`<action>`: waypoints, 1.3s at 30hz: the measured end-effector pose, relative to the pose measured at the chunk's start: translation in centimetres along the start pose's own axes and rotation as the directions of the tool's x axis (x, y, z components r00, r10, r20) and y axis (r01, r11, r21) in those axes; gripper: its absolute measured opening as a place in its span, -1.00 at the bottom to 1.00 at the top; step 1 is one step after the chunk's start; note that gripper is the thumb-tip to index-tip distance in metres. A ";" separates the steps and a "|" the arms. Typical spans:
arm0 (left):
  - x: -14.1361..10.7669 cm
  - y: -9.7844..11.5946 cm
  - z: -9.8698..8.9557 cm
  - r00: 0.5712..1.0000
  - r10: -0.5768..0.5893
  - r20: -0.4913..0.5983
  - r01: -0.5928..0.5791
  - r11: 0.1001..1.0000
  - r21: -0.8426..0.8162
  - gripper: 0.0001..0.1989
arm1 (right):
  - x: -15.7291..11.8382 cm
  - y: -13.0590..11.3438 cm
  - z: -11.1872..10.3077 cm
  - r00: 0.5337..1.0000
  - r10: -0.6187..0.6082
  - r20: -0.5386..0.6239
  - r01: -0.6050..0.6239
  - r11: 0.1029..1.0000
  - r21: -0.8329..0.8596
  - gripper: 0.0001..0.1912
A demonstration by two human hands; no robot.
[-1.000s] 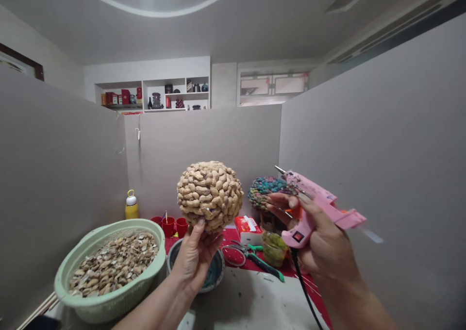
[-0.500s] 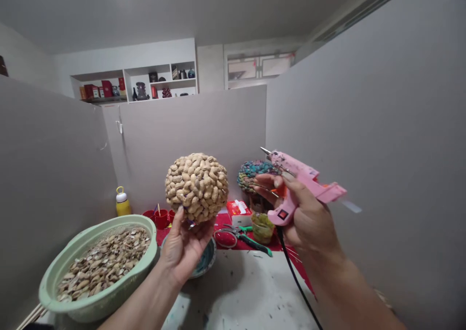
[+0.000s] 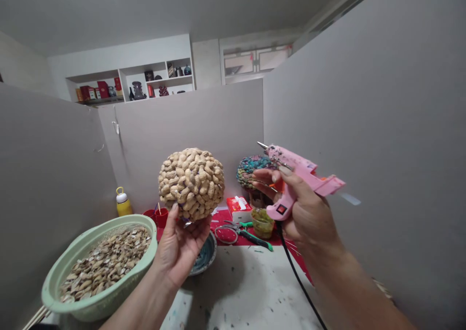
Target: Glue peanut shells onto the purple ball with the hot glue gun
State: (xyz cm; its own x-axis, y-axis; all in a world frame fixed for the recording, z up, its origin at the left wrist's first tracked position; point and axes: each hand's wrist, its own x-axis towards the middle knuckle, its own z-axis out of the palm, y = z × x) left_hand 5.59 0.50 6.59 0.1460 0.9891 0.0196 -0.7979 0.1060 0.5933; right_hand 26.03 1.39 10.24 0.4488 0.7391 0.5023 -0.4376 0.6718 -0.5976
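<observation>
A ball covered in peanut shells (image 3: 191, 184) rests on the fingers of my left hand (image 3: 180, 250), the thumb pressed to its lower front. My right hand (image 3: 306, 213) is wrapped round the handle of a pink glue gun (image 3: 296, 167). The gun's metal nozzle points up and left, well apart from the ball, and its black cord hangs down over the table. Behind my right fingers stands a second ball (image 3: 251, 167), coloured blue, green and pink.
A green basket (image 3: 49, 291) of shells stands at the left. Near it are a yellow bottle (image 3: 124, 205) and red cups (image 3: 161, 217). Pliers (image 3: 257, 240), a tub (image 3: 262, 223), a red and white box (image 3: 238, 207) and a bowl (image 3: 211, 257) are on the table (image 3: 240, 291).
The peanut ball in my left hand has shifted slightly left and up and has turned a little. The glue gun has risen slightly in my right hand. The view has moved a little.
</observation>
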 end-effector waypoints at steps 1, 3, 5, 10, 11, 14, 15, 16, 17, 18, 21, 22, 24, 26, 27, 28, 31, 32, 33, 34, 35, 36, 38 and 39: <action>0.0 -0.1 -0.2 0.999 0.030 -0.019 -0.029 0.999 0.044 -0.53 | 0.0 0.1 0.0 1.000 0.000 -0.002 0.000 1.000 -0.004 -0.74; -0.1 -0.3 -1.0 0.994 0.095 -0.043 -0.088 0.985 0.148 -0.59 | 0.0 0.2 -0.1 1.000 0.000 -0.013 0.000 1.000 -0.012 -0.75; -0.3 -0.3 -2.1 0.985 0.170 -0.041 -0.153 0.953 0.262 -0.57 | 0.1 0.3 -0.1 1.000 0.006 -0.027 -0.007 1.000 -0.020 -0.78; -1.2 0.4 -4.6 0.936 0.352 0.021 -0.303 0.771 0.561 -0.38 | 0.5 1.4 -0.4 0.997 0.065 -0.035 -0.067 0.997 -0.032 -0.78; -1.3 0.5 -4.9 0.924 0.380 0.044 -0.326 0.723 0.609 -0.35 | 0.6 1.9 -0.5 0.996 0.088 -0.034 -0.089 0.995 -0.035 -0.78; -1.8 0.9 -5.7 0.895 0.432 0.112 -0.369 0.575 0.730 -0.27 | 0.9 4.3 -0.8 0.977 0.211 -0.015 -0.212 0.976 -0.048 -0.79; -2.0 0.9 -5.9 0.890 0.437 0.126 -0.362 0.513 0.778 -0.25 | 1.0 5.3 -0.9 0.960 0.281 -0.006 -0.281 0.958 -0.050 -0.80; -2.1 1.0 -6.1 0.889 0.438 0.136 -0.343 0.439 0.831 -0.25 | 0.9 6.4 -1.0 0.934 0.357 0.002 -0.356 0.933 -0.053 -0.81; -2.3 1.0 -6.2 0.889 0.434 0.145 -0.315 0.351 0.882 -0.26 | 0.9 7.5 -1.1 0.910 0.414 0.016 -0.413 0.909 -0.059 -0.82; -2.4 1.1 -6.3 0.889 0.431 0.157 -0.286 0.255 0.924 -0.28 | 0.8 8.7 -1.2 0.883 0.469 0.028 -0.467 0.882 -0.064 -0.83; -2.4 1.4 -6.6 0.895 0.398 0.201 -0.228 0.022 0.973 -0.32 | 0.6 11.8 -2.0 0.806 0.590 0.041 -0.586 0.807 -0.073 -0.80; -2.3 1.6 -6.6 0.898 0.388 0.206 -0.215 -0.022 0.976 -0.33 | 0.5 12.7 -2.3 0.787 0.616 0.038 -0.613 0.787 -0.069 -0.78; -2.0 1.9 -6.7 0.903 0.375 0.208 -0.191 -0.082 0.978 -0.33 | 0.4 14.2 -2.9 0.752 0.658 0.026 -0.656 0.752 -0.059 -0.79; -1.7 2.3 -6.6 0.904 0.367 0.219 -0.177 -0.144 0.973 -0.32 | 0.3 15.2 -3.4 0.720 0.693 0.021 -0.692 0.720 -0.052 -0.86; -1.6 2.5 -6.5 0.901 0.362 0.238 -0.180 -0.187 0.966 -0.31 | 0.2 15.6 -3.6 0.703 0.710 0.025 -0.709 0.704 -0.052 -0.90; -1.5 2.7 -6.4 0.896 0.356 0.264 -0.189 -0.232 0.954 -0.30 | 0.0 15.9 -3.6 0.686 0.727 0.033 -0.725 0.687 -0.054 -0.93; -1.1 3.3 -6.1 0.881 0.333 0.336 -0.237 -0.305 0.922 -0.25 | -0.7 16.4 -3.5 0.638 0.767 0.070 -0.765 0.641 -0.063 -0.94; -0.9 3.5 -6.1 0.879 0.333 0.342 -0.250 -0.289 0.924 -0.25 | -0.9 16.5 -3.3 0.624 0.777 0.083 -0.775 0.629 -0.066 -0.92; -0.8 3.6 -6.2 0.879 0.339 0.335 -0.256 -0.257 0.932 -0.25 | -1.2 16.6 -3.2 0.613 0.784 0.095 -0.782 0.619 -0.067 -0.91; -0.6 3.7 -6.3 0.881 0.350 0.319 -0.253 -0.220 0.942 -0.26 | -1.4 16.7 -3.1 0.604 0.790 0.106 -0.788 0.611 -0.067 -0.90; -0.6 3.8 -6.4 0.883 0.361 0.299 -0.244 -0.192 0.951 -0.26 | -1.6 16.8 -3.1 0.595 0.795 0.118 -0.794 0.604 -0.067 -0.88; -0.6 3.8 -6.6 0.885 0.371 0.282 -0.232 -0.176 0.957 -0.25 | -1.8 16.9 -3.0 0.587 0.799 0.129 -0.799 0.597 -0.066 -0.87; -0.7 3.6 -6.9 0.885 0.385 0.261 -0.211 -0.168 0.963 -0.22 | -2.1 17.0 -3.0 0.566 0.811 0.145 -0.812 0.579 -0.066 -0.85; -0.9 3.5 -7.1 0.884 0.389 0.258 -0.208 -0.167 0.964 -0.20 | -2.2 17.1 -3.0 0.554 0.819 0.151 -0.820 0.568 -0.069 -0.84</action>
State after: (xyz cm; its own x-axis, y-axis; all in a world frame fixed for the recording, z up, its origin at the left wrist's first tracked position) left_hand -1.50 0.72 2.93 -0.0303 0.8894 0.4562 0.6664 -0.3222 0.6724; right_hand 19.94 11.16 -2.97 -0.2274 0.9668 -0.1162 -0.5632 -0.2279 -0.7943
